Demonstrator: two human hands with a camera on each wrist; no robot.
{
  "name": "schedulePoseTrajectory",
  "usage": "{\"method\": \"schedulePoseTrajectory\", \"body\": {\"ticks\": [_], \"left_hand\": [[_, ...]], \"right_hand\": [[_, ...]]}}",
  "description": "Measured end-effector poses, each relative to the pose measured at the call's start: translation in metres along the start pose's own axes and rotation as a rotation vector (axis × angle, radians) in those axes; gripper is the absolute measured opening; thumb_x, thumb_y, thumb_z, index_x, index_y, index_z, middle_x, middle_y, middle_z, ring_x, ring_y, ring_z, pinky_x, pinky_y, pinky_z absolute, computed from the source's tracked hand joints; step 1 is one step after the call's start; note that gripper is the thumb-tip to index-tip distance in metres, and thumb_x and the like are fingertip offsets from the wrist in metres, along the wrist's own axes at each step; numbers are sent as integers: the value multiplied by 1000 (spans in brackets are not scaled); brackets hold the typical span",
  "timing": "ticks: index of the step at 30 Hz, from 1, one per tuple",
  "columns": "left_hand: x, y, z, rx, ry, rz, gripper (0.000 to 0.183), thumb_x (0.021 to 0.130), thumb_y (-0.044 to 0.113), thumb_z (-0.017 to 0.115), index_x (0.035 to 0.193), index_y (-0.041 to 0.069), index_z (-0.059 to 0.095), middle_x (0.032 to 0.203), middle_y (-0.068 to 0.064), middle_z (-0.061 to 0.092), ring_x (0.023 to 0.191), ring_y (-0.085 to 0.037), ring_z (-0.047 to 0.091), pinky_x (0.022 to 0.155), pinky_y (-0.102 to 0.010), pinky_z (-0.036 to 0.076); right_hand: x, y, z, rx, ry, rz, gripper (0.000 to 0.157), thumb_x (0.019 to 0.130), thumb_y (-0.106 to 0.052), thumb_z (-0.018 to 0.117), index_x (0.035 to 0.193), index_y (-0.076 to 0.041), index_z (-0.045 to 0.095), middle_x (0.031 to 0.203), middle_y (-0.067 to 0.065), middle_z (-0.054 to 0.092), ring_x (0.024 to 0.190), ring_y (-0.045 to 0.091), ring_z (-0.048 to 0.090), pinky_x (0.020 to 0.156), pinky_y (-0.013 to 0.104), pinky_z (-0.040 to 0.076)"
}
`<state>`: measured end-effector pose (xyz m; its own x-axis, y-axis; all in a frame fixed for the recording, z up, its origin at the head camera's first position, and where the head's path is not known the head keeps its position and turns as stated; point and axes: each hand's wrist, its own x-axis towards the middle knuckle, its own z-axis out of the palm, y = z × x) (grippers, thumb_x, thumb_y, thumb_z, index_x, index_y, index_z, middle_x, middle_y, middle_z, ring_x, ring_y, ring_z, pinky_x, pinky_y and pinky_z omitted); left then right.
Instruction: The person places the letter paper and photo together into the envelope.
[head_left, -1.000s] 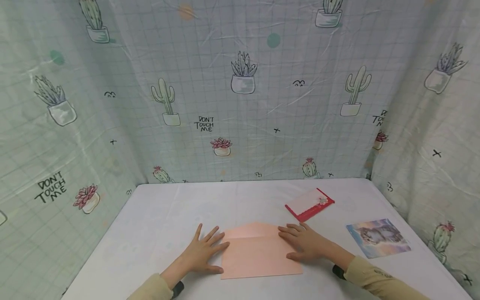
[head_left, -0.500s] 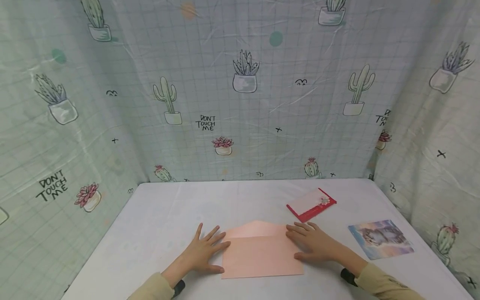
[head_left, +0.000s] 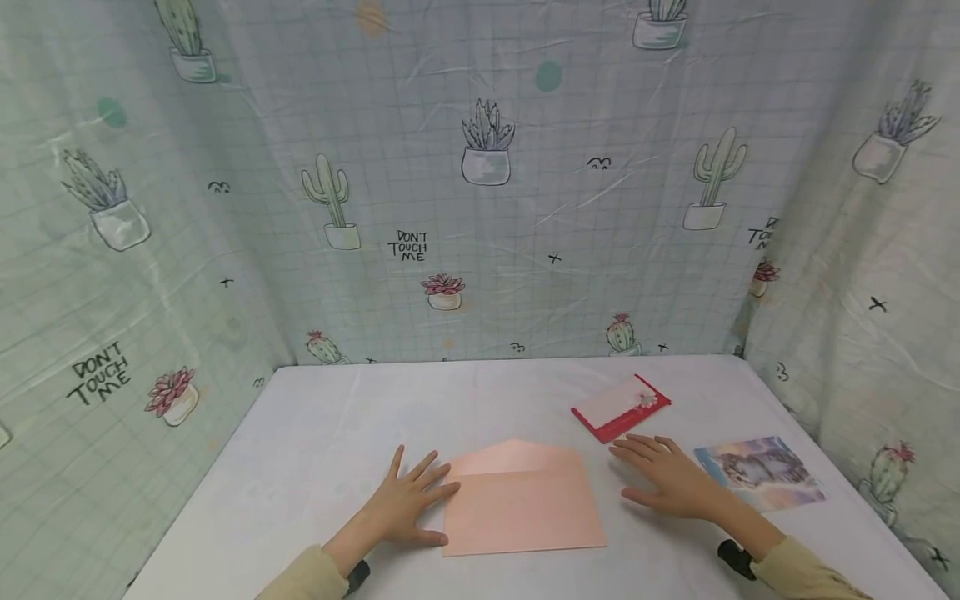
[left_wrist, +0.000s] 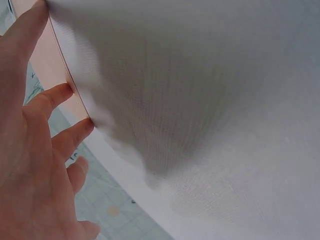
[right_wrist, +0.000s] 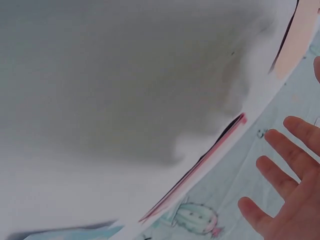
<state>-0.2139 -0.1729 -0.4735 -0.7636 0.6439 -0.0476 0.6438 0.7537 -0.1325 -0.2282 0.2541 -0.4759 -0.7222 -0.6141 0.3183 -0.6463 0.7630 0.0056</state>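
A peach envelope (head_left: 525, 512) lies flat on the white table with its pointed flap unfolded toward the back. My left hand (head_left: 408, 504) rests at its left edge, fingers spread, and the fingertips touch that edge in the left wrist view too. To the right of the envelope, my right hand (head_left: 667, 479) is apart from it, fingers extended and holding nothing. Just behind the right hand lies a red and pale pink card (head_left: 618, 408) with a white flower. A picture card (head_left: 765, 471) in blue and purple tones lies to the right, partly hidden by the right hand and forearm.
The white table (head_left: 375, 408) ends at a back edge against a hanging cloth (head_left: 555, 208) printed with cacti. That cloth also covers the left and right sides. A black strap (head_left: 735, 560) shows at the right wrist.
My right hand has left the envelope's right edge and moved right, toward the two cards. The left hand and the envelope stay in place.
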Motion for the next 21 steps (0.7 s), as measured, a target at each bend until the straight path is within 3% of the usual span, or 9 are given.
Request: {"method": "schedulePoseTrajectory", "body": {"ticks": [10, 21], "left_hand": [[-1, 1, -1, 10, 16, 13, 74, 71, 70, 49, 132, 28, 43, 141, -1, 39, 134, -28, 27, 101, -66, 13], [-1, 1, -2, 29, 26, 43, 73, 73, 70, 47, 132, 26, 43, 141, -3, 39, 133, -29, 29, 101, -64, 16]], "right_hand": [[-24, 21, -18, -18, 39, 115, 56, 73, -37, 69, 120, -9, 54, 118, 8, 58, 112, 29, 48, 87, 51, 36], [-42, 58, -27, -132, 158, 94, 56, 67, -28, 75, 116, -7, 55, 113, 10, 59, 104, 29, 51, 80, 51, 40]]}}
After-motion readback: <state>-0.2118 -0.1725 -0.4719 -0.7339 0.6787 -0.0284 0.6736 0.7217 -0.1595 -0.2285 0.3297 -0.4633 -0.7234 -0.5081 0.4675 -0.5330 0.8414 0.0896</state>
